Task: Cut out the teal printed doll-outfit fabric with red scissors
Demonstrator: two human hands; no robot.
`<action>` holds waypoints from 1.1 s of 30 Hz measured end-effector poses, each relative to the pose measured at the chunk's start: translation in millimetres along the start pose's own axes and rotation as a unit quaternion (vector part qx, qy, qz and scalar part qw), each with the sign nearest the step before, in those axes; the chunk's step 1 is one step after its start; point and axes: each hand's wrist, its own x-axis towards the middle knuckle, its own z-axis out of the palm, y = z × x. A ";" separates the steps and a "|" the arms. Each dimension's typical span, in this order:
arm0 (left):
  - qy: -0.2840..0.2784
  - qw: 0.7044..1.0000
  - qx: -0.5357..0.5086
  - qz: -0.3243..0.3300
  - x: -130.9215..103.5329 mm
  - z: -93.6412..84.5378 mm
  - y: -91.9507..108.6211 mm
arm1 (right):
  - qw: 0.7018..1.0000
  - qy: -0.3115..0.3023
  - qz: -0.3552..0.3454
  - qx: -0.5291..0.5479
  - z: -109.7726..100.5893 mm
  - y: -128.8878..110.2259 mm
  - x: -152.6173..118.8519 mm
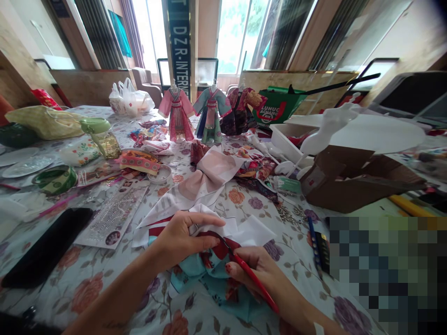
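My left hand (pixel 185 235) presses down on a piece of teal and red patterned fabric (pixel 209 274) lying on white paper (pixel 244 230) at the near edge of the floral tablecloth (pixel 244 200). My right hand (pixel 254 270) holds a red pencil (pixel 256 281), its tip touching the fabric just beside my left fingers. A larger pale pink and white cloth piece (pixel 206 179) lies just beyond the paper.
Two small dress forms in pink (pixel 176 114) and teal (pixel 211 114) costumes stand at the back. A brown cardboard box (pixel 349 181) and a white mannequin torso (pixel 326 128) are to the right. A black case (pixel 45 249), sticker sheet (pixel 111 216), ribbons and bags crowd the left.
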 end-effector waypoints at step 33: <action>-0.046 0.999 0.005 0.011 1.7 -4.9 -2.6 | 1.000 0.001 0.018 0.006 0.6 -9.1 -0.8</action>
